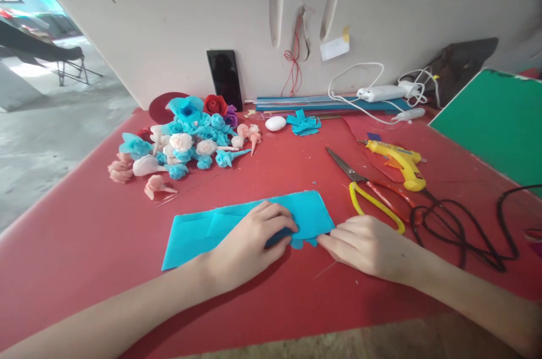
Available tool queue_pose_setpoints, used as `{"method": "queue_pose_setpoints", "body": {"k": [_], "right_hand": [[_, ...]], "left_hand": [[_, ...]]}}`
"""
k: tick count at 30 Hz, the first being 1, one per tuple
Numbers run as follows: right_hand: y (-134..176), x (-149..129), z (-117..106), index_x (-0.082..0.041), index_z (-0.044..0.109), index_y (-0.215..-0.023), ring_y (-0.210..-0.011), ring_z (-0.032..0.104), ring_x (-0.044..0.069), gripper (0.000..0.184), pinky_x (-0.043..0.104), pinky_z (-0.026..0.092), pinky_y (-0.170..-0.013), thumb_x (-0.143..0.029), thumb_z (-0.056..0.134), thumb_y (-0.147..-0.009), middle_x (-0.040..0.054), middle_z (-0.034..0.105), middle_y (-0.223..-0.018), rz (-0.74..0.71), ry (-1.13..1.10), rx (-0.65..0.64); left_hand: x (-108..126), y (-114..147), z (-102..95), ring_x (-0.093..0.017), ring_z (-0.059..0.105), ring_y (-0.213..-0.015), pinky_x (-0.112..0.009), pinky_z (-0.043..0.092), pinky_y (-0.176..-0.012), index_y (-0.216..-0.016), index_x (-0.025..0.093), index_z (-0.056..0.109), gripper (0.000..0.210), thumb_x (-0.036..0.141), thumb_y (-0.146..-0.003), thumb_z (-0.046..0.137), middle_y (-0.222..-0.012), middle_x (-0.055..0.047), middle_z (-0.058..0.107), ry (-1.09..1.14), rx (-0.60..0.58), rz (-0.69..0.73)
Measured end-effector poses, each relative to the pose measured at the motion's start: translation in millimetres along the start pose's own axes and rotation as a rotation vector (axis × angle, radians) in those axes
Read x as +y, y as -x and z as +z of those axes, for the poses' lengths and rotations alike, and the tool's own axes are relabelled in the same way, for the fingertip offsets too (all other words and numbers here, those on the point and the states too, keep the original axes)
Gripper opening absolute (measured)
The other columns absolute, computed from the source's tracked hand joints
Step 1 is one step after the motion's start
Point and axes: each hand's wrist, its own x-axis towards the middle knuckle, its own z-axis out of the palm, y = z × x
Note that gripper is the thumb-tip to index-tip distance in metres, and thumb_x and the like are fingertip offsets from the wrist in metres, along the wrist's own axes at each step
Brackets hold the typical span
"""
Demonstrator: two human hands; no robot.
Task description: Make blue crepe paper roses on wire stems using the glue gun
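A folded sheet of bright blue paper (195,235) lies on the red tabletop in front of me, creased across its left part. My left hand (249,240) rests on its middle, fingers curled and thumb at the near edge, holding the paper. At the near right corner my right hand (368,246) has its fingers pinched together on the paper edge. Small blue scalloped bits (304,243) show under that edge between the hands. Just beyond my right hand lie scissors (359,178) with one yellow and one red handle, blades apart.
Behind on the left is a heap of paper flowers (182,141). A phone (225,79) leans on the wall. Blue strips (304,123) and a white egg-shaped thing (275,123) lie near the back. At right are a yellow glue gun (398,161), its black cord (466,235) and a green board (495,122).
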Motion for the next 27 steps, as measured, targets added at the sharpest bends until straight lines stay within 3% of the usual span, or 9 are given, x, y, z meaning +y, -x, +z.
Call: {"method": "queue_pose_setpoints", "body": {"k": [7, 17, 22, 27], "right_hand": [[-1.2, -1.5, 2.3, -0.011, 0.061, -0.081, -0.047, 0.042, 0.011, 0.026, 0.028, 0.023, -0.048, -0.011, 0.038, -0.093, -0.0010, 0.049, -0.054, 0.094, -0.033, 0.050], [-3.9, 2.2, -4.7, -0.015, 0.056, -0.085, -0.050, 0.050, 0.005, 0.011, 0.020, 0.034, -0.052, -0.013, 0.046, -0.091, -0.0039, 0.057, -0.059, 0.309, -0.157, 0.196], [-4.1, -5.5, -15.4, -0.017, 0.055, -0.086, -0.050, 0.048, 0.007, 0.013, 0.022, 0.034, -0.051, -0.013, 0.043, -0.092, -0.0044, 0.055, -0.058, 0.194, -0.183, 0.125], [-4.0, -24.9, -27.3, -0.014, 0.054, -0.096, -0.054, 0.053, 0.011, 0.030, 0.027, 0.037, -0.051, -0.013, 0.024, -0.097, 0.0021, 0.064, -0.074, -0.014, -0.081, 0.035]], "left_hand": [[1.7, 0.4, -1.6, -0.017, 0.057, -0.094, -0.032, 0.047, -0.086, -0.097, 0.018, 0.061, 0.017, 0.012, -0.087, 0.049, -0.101, -0.005, 0.063, 0.007, -0.011, -0.008], [-0.1, -0.8, -2.4, -0.018, 0.056, -0.096, -0.033, 0.047, -0.087, -0.098, 0.017, 0.060, 0.017, 0.012, -0.087, 0.048, -0.103, -0.006, 0.062, 0.008, -0.021, -0.013], [1.2, 0.1, -1.9, -0.018, 0.056, -0.096, -0.033, 0.047, -0.087, -0.098, 0.018, 0.060, 0.017, 0.013, -0.087, 0.047, -0.102, -0.006, 0.062, 0.005, -0.017, -0.008], [2.1, -0.3, -1.8, -0.018, 0.056, -0.095, -0.033, 0.047, -0.087, -0.098, 0.018, 0.060, 0.017, 0.012, -0.087, 0.048, -0.103, -0.006, 0.062, 0.003, -0.018, -0.012]]}}
